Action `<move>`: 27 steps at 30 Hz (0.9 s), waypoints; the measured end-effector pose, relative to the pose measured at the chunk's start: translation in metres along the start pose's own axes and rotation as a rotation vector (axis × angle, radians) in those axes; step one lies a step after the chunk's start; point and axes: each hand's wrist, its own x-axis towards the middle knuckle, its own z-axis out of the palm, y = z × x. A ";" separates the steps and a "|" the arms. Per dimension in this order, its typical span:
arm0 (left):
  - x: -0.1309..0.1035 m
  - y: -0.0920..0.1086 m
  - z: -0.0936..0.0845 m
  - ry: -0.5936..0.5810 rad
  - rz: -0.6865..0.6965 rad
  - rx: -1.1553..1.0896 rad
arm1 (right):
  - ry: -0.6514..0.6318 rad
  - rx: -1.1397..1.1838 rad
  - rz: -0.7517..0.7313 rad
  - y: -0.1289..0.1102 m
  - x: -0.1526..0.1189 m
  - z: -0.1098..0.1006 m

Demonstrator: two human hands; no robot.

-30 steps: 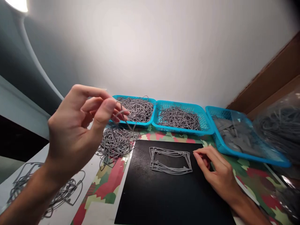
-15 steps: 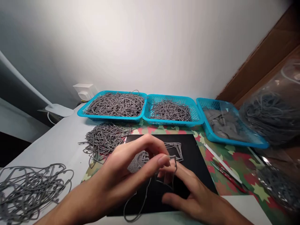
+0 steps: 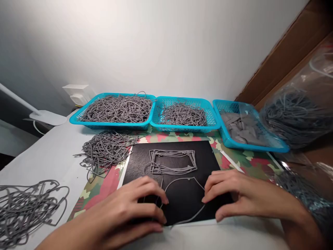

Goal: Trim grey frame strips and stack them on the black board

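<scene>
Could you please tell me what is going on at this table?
A person is handling a thin grey loop on a black mat. The right hand has its fingertips at the loop's right side; the left hand is at the other side, though its grip is unclear. Just beyond, several grey rectangular outlines lie overlapping on the mat. A tangled grey pile sits to the left, and three blue baskets stand behind.
</scene>
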 end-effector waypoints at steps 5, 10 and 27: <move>-0.005 -0.010 0.023 0.143 -0.100 -0.012 | 0.199 0.013 0.197 0.002 0.007 0.008; 0.007 -0.022 0.039 0.325 -0.210 0.160 | 0.310 -0.065 0.321 0.012 0.024 0.026; -0.027 -0.028 0.007 0.389 -0.294 0.382 | 0.103 -0.101 0.337 0.005 0.019 0.015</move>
